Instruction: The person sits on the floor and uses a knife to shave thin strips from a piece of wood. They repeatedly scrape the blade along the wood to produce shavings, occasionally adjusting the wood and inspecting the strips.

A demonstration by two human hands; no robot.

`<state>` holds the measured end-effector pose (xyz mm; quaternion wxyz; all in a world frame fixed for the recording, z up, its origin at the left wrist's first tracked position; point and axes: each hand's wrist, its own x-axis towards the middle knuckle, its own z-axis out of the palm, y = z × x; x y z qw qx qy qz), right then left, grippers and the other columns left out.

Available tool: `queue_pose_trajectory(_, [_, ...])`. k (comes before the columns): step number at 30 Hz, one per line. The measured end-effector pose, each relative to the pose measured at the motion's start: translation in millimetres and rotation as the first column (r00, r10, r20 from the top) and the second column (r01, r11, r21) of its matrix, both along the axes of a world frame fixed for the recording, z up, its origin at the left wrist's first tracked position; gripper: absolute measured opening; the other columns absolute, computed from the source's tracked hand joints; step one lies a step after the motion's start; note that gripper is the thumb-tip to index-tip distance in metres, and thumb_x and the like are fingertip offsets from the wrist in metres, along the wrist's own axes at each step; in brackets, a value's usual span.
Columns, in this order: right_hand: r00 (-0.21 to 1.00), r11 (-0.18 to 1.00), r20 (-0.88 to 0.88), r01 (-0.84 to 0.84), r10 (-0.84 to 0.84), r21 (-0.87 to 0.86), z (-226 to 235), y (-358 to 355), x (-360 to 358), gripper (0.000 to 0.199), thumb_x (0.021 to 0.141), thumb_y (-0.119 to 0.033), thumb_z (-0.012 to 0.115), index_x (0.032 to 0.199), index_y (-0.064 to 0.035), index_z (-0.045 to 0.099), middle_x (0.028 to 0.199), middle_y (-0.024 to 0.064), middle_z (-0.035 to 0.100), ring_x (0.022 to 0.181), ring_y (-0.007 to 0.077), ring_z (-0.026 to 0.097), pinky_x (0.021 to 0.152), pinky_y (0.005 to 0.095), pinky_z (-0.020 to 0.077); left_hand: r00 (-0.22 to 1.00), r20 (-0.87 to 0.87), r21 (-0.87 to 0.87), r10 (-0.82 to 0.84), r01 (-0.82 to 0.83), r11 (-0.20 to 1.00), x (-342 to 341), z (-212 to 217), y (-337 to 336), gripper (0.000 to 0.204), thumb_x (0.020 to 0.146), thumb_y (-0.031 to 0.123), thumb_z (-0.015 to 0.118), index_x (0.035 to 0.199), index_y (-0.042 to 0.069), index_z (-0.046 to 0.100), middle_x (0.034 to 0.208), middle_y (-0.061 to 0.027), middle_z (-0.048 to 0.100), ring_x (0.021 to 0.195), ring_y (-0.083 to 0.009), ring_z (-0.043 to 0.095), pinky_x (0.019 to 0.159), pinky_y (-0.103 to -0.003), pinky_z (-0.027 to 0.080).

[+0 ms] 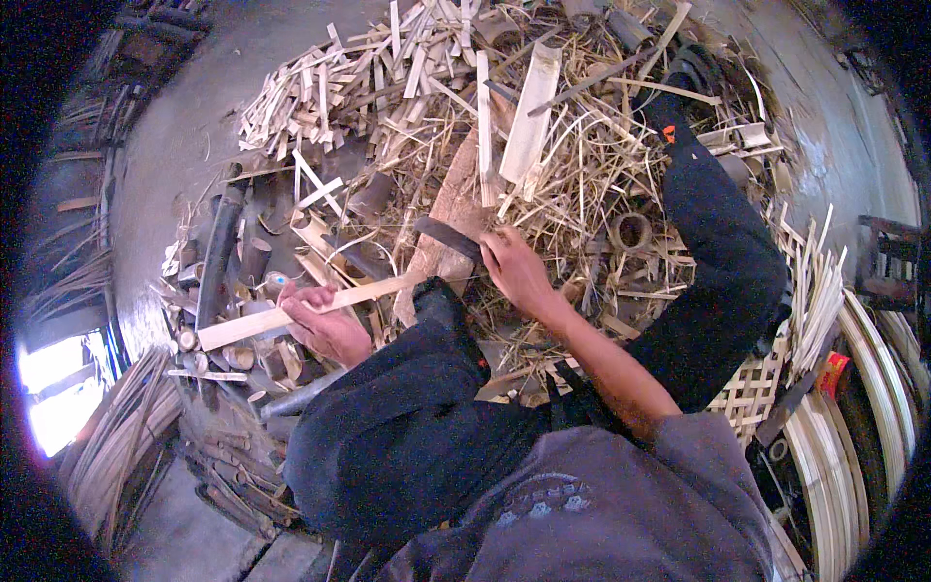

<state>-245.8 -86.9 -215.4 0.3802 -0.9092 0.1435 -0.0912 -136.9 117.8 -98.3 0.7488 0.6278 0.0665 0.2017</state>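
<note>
My left hand (335,328) is closed around a pale, flat bamboo strip (373,292). One end of the strip juts out to the left, and its other end reaches toward a worn wooden board (448,199) between my legs. In my right hand (519,274) is a knife with a broad dark blade (448,239), which points left over the board. The blade lies just above the strip's right end; whether they touch, I cannot tell. My right hand's fingers hide the knife's handle.
Cut bamboo pieces (315,97) are heaped at the far left. A wide split bamboo piece (533,112) lies on shavings beyond the board. Short bamboo tubes (630,232) are scattered around. Bundled long strips (824,475) stand at the right, beside a woven piece (745,396).
</note>
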Motion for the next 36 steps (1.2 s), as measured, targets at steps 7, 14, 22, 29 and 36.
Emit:
queue_pose_trajectory(7, [0.989, 0.974, -0.052, 0.123, -0.135, -0.190, -29.3, -37.0, 87.7, 0.031, 0.087, -0.023, 0.058, 0.107, -0.0001, 0.052, 0.103, 0.0226, 0.050, 0.091, 0.0416, 0.057, 0.076, 0.0485, 0.0498, 0.954, -0.036, -0.606, -0.297, 0.215, 0.766, 23.4, 19.8, 26.5, 0.048, 0.098, 0.049, 0.038, 0.106, 0.004, 0.051, 0.067, -0.0032, 0.043, 0.066, -0.0165, 0.043, 0.067, -0.030, 0.037])
queue_pose_trajectory(14, [0.971, 0.985, 0.179, -0.148, 0.161, -0.085, 53.4, 14.9, 49.9, 0.039, 0.088, -0.032, 0.057, 0.120, -0.0096, 0.052, 0.112, 0.0184, 0.058, 0.094, 0.0359, 0.060, 0.078, 0.0477, 0.0496, 0.962, -0.161, -0.564, -0.220, 0.093, 0.821, 42.4, -24.7, 31.9, 0.040, 0.098, 0.039, 0.044, 0.114, 0.001, 0.045, 0.108, -0.0089, 0.049, 0.099, -0.0241, 0.049, 0.097, -0.046, 0.043])
queue_pose_trajectory(22, [0.930, 0.783, -0.079, -0.253, 0.358, 0.568, -1.7, 8.0, -64.0, 0.034, 0.096, -0.039, 0.044, 0.091, -0.0096, 0.060, 0.070, 0.0092, 0.060, 0.056, 0.0243, 0.054, 0.057, 0.0386, 0.0463, 0.633, -0.050, -0.561, -0.772, 0.622, 0.546, 48.9, -22.9, -21.5, 0.031, 0.097, 0.040, 0.046, 0.097, 0.009, 0.052, 0.083, -0.0036, 0.050, 0.073, -0.0178, 0.044, 0.071, -0.033, 0.039])
queue_pose_trajectory(29, [0.913, 0.846, -0.304, -0.078, 0.273, 0.527, 2.0, 10.8, -113.1, 0.048, 0.098, -0.047, 0.038, 0.096, -0.0052, 0.061, 0.078, 0.0142, 0.061, 0.072, 0.0269, 0.058, 0.069, 0.0417, 0.0455, 0.739, -0.146, -0.534, -0.657, 0.501, 0.682, 64.6, -56.8, -19.1, 0.035, 0.096, 0.043, 0.047, 0.079, 0.013, 0.047, 0.059, 0.0029, 0.031, 0.049, -0.0078, 0.023, 0.046, -0.024, 0.023])
queue_pose_trajectory(36, [0.929, 0.710, -0.262, -0.002, 0.263, 0.705, -32.5, 38.5, -118.7, 0.059, 0.097, -0.057, 0.029, 0.095, -0.0055, 0.058, 0.066, 0.0087, 0.050, 0.066, 0.0207, 0.050, 0.064, 0.0408, 0.0405, 0.870, -0.194, -0.098, -0.453, 0.442, 0.892, 25.6, -17.1, -66.1, 0.047, 0.098, 0.049, 0.039, 0.068, 0.013, 0.042, 0.053, 0.0039, 0.029, 0.046, -0.0065, 0.026, 0.042, -0.024, 0.017])
